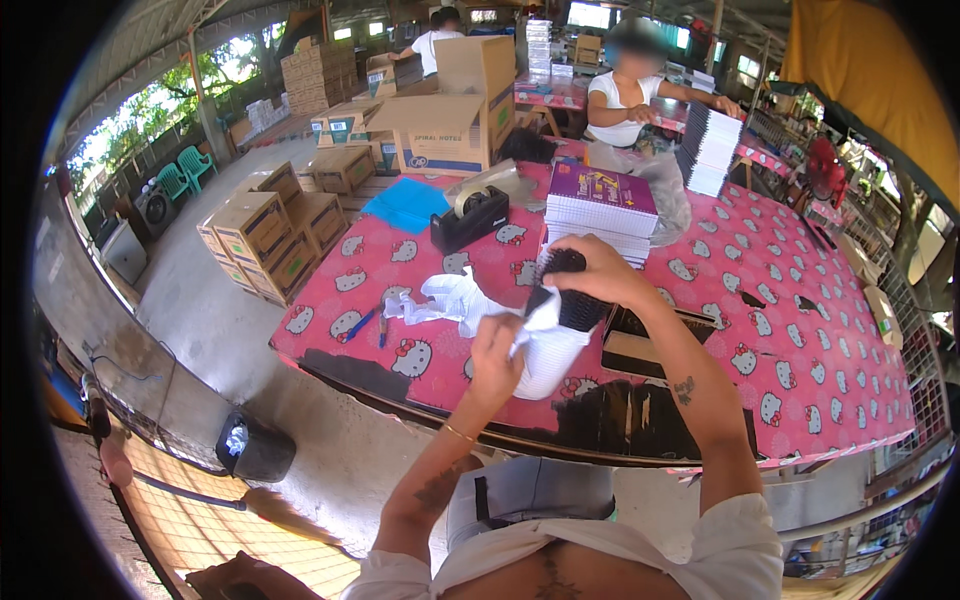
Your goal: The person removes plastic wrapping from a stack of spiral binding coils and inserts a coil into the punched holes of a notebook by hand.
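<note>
My right hand [592, 272] is closed on a bundle of black spiral binding coils [575, 305] above the near side of the table. White ruled paper [550, 358] is wrapped partly around the lower part of the bundle. My left hand [497, 350] pinches the left edge of that paper. Crumpled strips of the same kind of paper [462, 302] lie left of the bundle. Just beyond my right hand stands a stack of spiral notebooks [605, 190] with a purple cover on top. To the right of the bundle lies a shallow dark box [640, 358], partly hidden by my forearm.
A black tape dispenser [472, 222], blue sheets [405, 204] and pens [381, 328] lie on the pink patterned table [700, 300]. Cartons [270, 230] are stacked on the floor at left. Across the table a person [625, 105] handles a tall notebook stack [708, 150].
</note>
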A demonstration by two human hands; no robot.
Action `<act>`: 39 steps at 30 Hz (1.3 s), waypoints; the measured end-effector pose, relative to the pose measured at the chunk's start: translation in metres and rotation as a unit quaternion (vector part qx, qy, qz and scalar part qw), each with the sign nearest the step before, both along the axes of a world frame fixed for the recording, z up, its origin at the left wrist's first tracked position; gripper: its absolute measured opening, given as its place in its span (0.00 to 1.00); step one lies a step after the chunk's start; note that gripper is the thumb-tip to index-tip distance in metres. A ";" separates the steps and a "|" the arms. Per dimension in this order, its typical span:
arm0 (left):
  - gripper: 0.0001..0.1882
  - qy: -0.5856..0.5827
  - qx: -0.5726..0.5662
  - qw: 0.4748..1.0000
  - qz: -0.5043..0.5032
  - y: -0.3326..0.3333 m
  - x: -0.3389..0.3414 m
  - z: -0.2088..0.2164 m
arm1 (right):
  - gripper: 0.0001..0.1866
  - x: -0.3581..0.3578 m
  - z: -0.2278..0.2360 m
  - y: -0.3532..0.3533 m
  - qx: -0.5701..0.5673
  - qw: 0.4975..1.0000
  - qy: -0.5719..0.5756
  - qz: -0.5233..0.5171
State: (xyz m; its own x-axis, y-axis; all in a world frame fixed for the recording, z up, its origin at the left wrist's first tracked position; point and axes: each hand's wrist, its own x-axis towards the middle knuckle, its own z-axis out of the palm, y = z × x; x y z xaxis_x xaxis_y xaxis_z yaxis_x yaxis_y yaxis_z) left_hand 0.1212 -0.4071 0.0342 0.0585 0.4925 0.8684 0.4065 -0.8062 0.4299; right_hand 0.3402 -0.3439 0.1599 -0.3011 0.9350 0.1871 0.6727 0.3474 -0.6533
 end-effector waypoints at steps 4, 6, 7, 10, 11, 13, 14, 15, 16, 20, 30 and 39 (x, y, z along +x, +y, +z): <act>0.22 0.015 0.000 0.999 0.036 -0.001 -0.028 0.040 | 0.34 -0.010 -0.018 0.008 -0.081 0.971 0.219 0.042; 0.20 0.104 -0.018 0.993 0.054 -0.006 -0.045 0.070 | 0.37 -0.014 -0.039 0.012 -0.122 0.936 0.322 0.071; 0.20 0.105 -0.021 0.993 0.048 -0.001 -0.047 0.068 | 0.37 -0.009 -0.059 0.015 -0.124 0.936 0.323 0.065; 0.17 0.274 -0.050 0.960 -0.010 0.021 -0.055 0.031 | 0.45 0.008 -0.134 0.023 -0.148 0.961 0.221 0.070; 0.17 0.264 -0.083 0.961 -0.017 0.019 -0.061 0.007 | 0.55 -0.007 -0.133 0.015 -0.137 0.971 0.175 0.088; 0.18 0.261 -0.059 0.963 0.020 0.014 -0.062 0.008 | 0.63 -0.023 -0.109 -0.007 0.079 0.990 -0.096 0.061; 0.18 0.259 -0.057 0.964 0.023 0.017 -0.063 0.013 | 0.72 -0.038 -0.087 -0.019 0.086 0.977 -0.172 0.092; 0.19 0.257 -0.069 0.964 0.015 0.018 -0.060 0.014 | 0.72 -0.044 -0.087 -0.022 0.078 0.978 -0.172 0.087; 0.20 0.256 -0.082 0.963 0.008 0.019 -0.059 0.014 | 0.75 -0.050 -0.087 -0.021 0.136 0.958 -0.233 0.093; 0.21 0.281 -0.066 0.957 -0.013 0.023 -0.057 0.016 | 0.82 -0.050 -0.101 -0.011 0.176 0.938 -0.273 0.122; 0.14 0.224 -0.150 0.931 0.247 0.029 -0.285 -0.026 | 0.69 -0.029 -0.096 0.001 0.051 0.955 -0.264 0.123; 0.26 0.088 -0.380 0.916 0.096 0.058 -0.152 -0.002 | 0.70 -0.021 -0.111 -0.006 0.107 0.952 -0.270 0.097</act>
